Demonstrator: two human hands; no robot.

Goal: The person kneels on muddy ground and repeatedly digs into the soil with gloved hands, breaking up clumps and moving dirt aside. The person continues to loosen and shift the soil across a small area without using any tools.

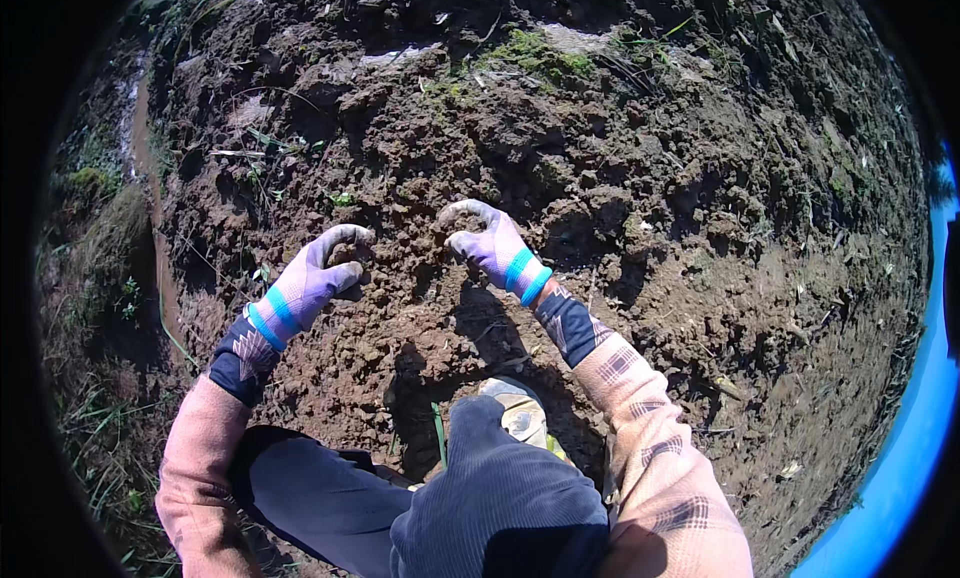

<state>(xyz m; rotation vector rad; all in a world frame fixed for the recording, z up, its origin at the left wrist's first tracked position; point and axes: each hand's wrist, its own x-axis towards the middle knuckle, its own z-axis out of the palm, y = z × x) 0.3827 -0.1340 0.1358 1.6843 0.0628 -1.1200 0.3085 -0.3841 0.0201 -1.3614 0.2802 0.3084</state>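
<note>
My left hand (311, 281) wears a lilac knit glove with a turquoise band, its fingertips grey with dirt. Its fingers and thumb curve in a C over the broken brown soil (405, 330). My right hand (491, 244), in a matching glove, curves the same way a short distance to the right. Soil shows inside both curves; whether it is held or lies on the ground behind cannot be made out. Between the hands is a strip of crumbly clods. A small green weed (341, 199) grows just above my left hand.
A muddy boot (521, 413) stands below my right hand, partly behind my knee in grey corduroy (495, 480). A narrow muddy water channel (154, 203) runs down the left, beside a grassy bank (105, 248). Mossy clods (540, 56) lie farther ahead.
</note>
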